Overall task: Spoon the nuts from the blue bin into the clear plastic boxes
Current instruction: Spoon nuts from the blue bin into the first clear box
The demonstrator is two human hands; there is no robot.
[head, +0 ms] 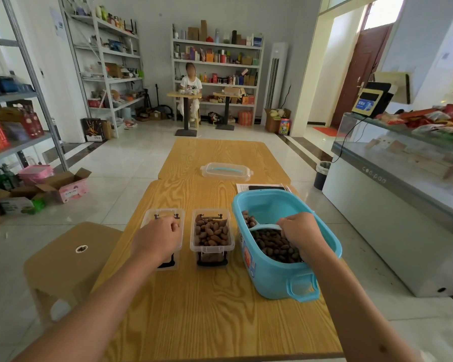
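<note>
Head view: right hand [297, 231] grips scoop [266, 227] in blue bin [277, 278]; left hand [158, 237] curled over emptier clear box [162, 218], leftward, beyond filled box [211, 235]; grasp uncertain.

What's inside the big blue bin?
The blue bin holds lots of brown nuts. The right hand is in there too, gripping a pale blue scoop. The hand and the bin's near wall cover some nuts, so I cannot tell how deep they go.

Nuts being spooned from a bin into boxes.
The right hand [297, 232] is gripping a blue scoop [266, 227] inside the blue bin [277, 275]; the left hand [158, 237] is resting on one clear box [148, 218], beside a filled box [211, 237].
</note>
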